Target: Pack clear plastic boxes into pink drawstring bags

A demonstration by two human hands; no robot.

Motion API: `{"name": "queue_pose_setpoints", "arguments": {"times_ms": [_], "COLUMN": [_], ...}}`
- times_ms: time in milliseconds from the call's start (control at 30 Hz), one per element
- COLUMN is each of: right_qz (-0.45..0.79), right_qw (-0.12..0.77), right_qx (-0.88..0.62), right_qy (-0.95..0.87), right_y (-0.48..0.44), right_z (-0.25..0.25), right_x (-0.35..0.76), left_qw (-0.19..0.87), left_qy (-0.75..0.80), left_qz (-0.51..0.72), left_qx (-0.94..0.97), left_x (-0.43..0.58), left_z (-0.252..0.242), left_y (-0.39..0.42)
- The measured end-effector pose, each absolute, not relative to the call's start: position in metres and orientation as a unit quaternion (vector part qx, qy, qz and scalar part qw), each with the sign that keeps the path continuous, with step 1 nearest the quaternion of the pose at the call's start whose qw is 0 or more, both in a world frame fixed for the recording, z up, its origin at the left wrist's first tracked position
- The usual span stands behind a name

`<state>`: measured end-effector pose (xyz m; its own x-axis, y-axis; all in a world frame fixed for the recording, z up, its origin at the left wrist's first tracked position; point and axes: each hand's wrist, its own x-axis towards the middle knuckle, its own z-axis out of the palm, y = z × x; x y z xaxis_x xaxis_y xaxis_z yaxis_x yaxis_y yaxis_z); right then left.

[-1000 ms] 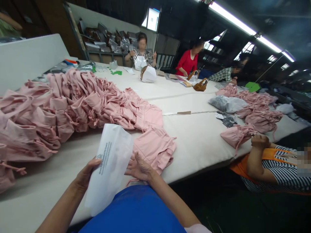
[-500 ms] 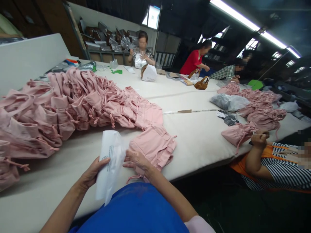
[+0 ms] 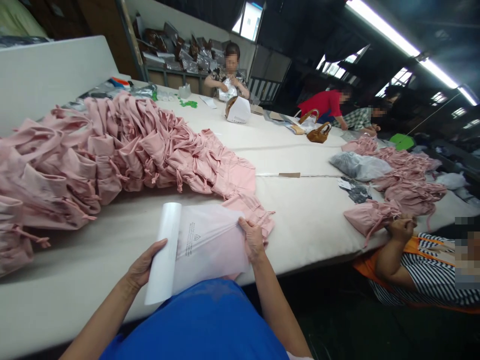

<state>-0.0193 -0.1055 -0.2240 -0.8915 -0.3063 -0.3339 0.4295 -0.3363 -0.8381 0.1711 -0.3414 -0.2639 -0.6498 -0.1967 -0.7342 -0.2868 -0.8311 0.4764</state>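
Note:
A translucent white plastic bag (image 3: 204,245) with small printed text lies over a folded pink drawstring pouch (image 3: 252,209) at the near edge of the white table (image 3: 311,220). My left hand (image 3: 144,265) grips the bag's rolled left end. My right hand (image 3: 253,239) pinches the bag's right edge, fingers closed on it where it meets the pouch. Most of the pouch is hidden under the bag.
A long heap of pink pouches (image 3: 112,145) runs along the table's left. A seated person's hand (image 3: 401,229) at the right holds another pink pouch (image 3: 367,216). Further pink pouches (image 3: 408,175), a grey plastic bag (image 3: 354,165), brown handbags (image 3: 318,133) and other workers are farther off.
The bag, held upright a second ago, is now spread sideways over the pink pouch. My right hand moved from the pouch's near side to the bag's right edge.

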Motion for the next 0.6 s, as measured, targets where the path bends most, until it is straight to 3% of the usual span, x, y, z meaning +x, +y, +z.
{"name": "queue_pose_setpoints", "arguments": {"times_ms": [333, 600], "right_qz": [-0.762, -0.742], "right_qw": [0.071, 0.148], "right_qx": [0.097, 0.060], "right_qy": [0.636, 0.651], "right_y": [-0.084, -0.121], "right_z": [-0.266, -0.282], "right_x": [-0.045, -0.030], "left_qw": [0.037, 0.051], "left_qy": [0.377, 0.519], "left_qz": [0.827, 0.787], "left_qx": [-0.416, -0.328], "left_x": [0.181, 0.184], "left_z": [-0.293, -0.290], "left_y": [-0.353, -0.368]}}
